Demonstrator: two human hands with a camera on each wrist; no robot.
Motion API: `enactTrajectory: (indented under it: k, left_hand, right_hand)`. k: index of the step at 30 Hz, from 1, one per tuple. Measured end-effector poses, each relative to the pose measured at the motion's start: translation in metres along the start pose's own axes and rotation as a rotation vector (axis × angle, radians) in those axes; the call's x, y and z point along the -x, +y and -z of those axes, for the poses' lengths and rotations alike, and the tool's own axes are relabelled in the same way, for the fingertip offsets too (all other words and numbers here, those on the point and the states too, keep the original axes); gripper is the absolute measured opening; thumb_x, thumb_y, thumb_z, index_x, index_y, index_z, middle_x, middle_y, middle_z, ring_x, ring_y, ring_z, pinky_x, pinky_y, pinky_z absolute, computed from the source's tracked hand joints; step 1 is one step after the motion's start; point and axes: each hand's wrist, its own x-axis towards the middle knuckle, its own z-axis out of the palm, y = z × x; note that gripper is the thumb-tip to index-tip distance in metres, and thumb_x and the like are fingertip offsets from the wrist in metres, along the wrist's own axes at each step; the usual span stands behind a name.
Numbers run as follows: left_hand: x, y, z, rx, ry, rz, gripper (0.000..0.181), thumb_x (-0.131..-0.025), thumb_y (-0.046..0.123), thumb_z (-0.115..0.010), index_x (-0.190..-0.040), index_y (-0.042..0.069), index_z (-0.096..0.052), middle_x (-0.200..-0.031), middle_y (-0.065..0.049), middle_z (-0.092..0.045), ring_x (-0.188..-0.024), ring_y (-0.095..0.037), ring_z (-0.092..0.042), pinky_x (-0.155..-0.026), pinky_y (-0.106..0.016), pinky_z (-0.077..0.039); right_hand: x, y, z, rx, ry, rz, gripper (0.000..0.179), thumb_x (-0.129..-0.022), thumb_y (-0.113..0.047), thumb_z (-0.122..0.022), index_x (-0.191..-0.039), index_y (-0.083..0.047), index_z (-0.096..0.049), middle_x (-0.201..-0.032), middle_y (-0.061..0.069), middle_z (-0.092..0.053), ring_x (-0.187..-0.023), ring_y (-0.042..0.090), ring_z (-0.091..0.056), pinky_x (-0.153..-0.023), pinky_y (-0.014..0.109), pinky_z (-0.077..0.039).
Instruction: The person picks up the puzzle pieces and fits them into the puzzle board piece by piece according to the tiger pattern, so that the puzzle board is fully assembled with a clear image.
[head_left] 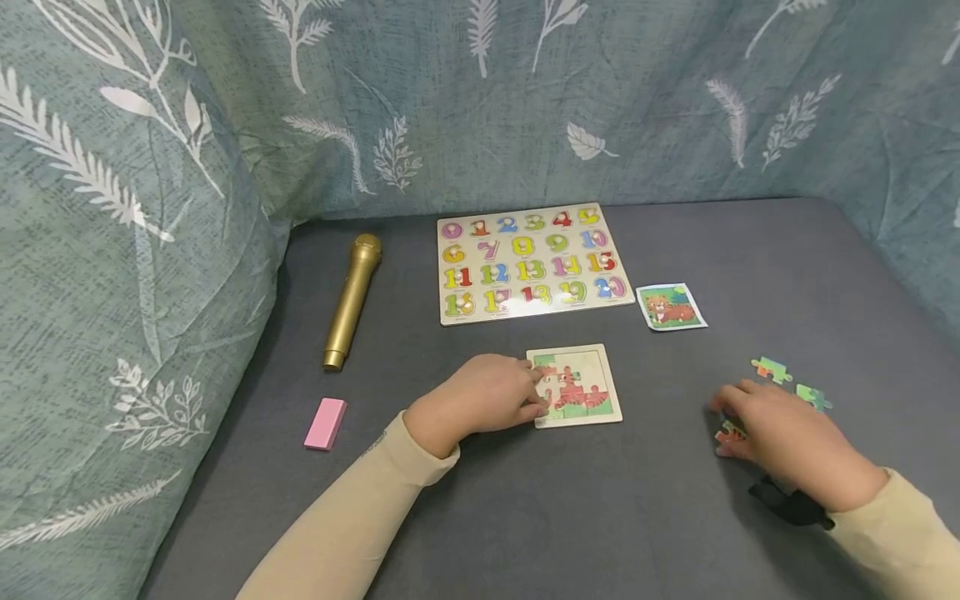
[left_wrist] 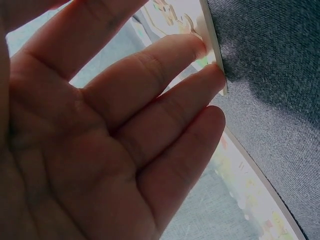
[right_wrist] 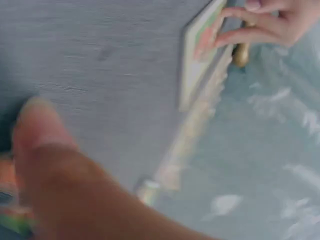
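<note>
My left hand (head_left: 480,396) rests at the left side of a square wooden puzzle tray (head_left: 612,408), its fingertips on the left edge and the pieces. Red and green pieces (head_left: 576,393) lie in that tray. The left wrist view shows the fingers (left_wrist: 175,112) fairly straight against the tray's edge (left_wrist: 215,40). My right hand (head_left: 787,437) is low over the table at the right, thumb and fingers around a small red-and-green puzzle piece (head_left: 730,432). Whether they pinch it is unclear. Two loose puzzle pieces (head_left: 771,369) lie just beyond that hand.
A wooden number board (head_left: 551,310) lies at the back, beside a small tiger picture card (head_left: 671,307). A gold microphone (head_left: 351,304) and a pink block (head_left: 326,423) lie to the left. Patterned cloth (head_left: 450,125) rises behind the dark table (head_left: 562,517).
</note>
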Motion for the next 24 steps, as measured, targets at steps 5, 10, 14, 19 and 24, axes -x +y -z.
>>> enactTrajectory:
  k: [5,10,14,19,24]
  left_hand:
    - [0.001,-0.001,0.001,-0.003,-0.028,0.029,0.028,-0.105,0.041,-0.066,-0.117,0.022,-0.084,-0.15,-0.004,-0.058,-0.14,-0.021,-0.054,-0.11,-0.038,-0.047]
    - [0.002,-0.002,0.001,0.008,-0.038,0.03,0.028,-0.105,0.041,-0.066,-0.115,0.022,-0.084,-0.15,-0.004,-0.058,-0.139,-0.021,-0.055,-0.109,-0.038,-0.047]
    - [0.003,-0.004,0.002,0.006,-0.029,0.029,0.028,-0.105,0.04,-0.066,-0.115,0.021,-0.084,-0.15,-0.006,-0.059,-0.139,-0.022,-0.055,-0.11,-0.038,-0.047]
    - [0.004,-0.005,0.003,0.017,-0.012,0.012,0.027,-0.104,0.038,-0.067,-0.115,0.021,-0.084,-0.148,-0.006,-0.06,-0.138,-0.022,-0.056,-0.109,-0.038,-0.047]
    - [0.001,-0.003,0.002,0.013,-0.001,-0.024,0.024,-0.105,0.036,-0.067,-0.114,0.021,-0.085,-0.147,-0.005,-0.061,-0.137,-0.02,-0.057,-0.107,-0.038,-0.049]
  right_hand:
    - [0.002,0.024,-0.008,-0.289,-0.148,-0.111,0.032,-0.079,-0.011,-0.093,-0.1,-0.007,-0.069,-0.082,-0.008,-0.058,-0.073,0.005,-0.054,-0.065,0.029,-0.05]
    - [-0.006,0.02,-0.006,-0.525,-0.079,0.022,0.022,-0.083,0.001,-0.086,-0.094,-0.011,-0.071,-0.078,-0.011,-0.064,-0.069,-0.001,-0.058,-0.061,0.021,-0.05]
    - [-0.034,-0.004,0.008,-0.721,-0.05,-0.037,0.012,-0.09,0.0,-0.081,-0.099,-0.007,-0.076,-0.09,0.0,-0.077,-0.078,0.01,-0.072,-0.069,0.024,-0.058]
    - [-0.074,-0.032,0.016,-0.827,-0.102,-0.197,0.024,-0.098,-0.006,-0.074,-0.121,0.0,-0.074,-0.109,0.01,-0.078,-0.096,0.022,-0.075,-0.084,0.034,-0.06]
    - [-0.1,-0.042,0.007,-0.774,-0.065,-0.163,0.018,-0.098,-0.007,-0.075,-0.115,-0.002,-0.077,-0.106,0.008,-0.077,-0.095,0.022,-0.073,-0.081,0.033,-0.059]
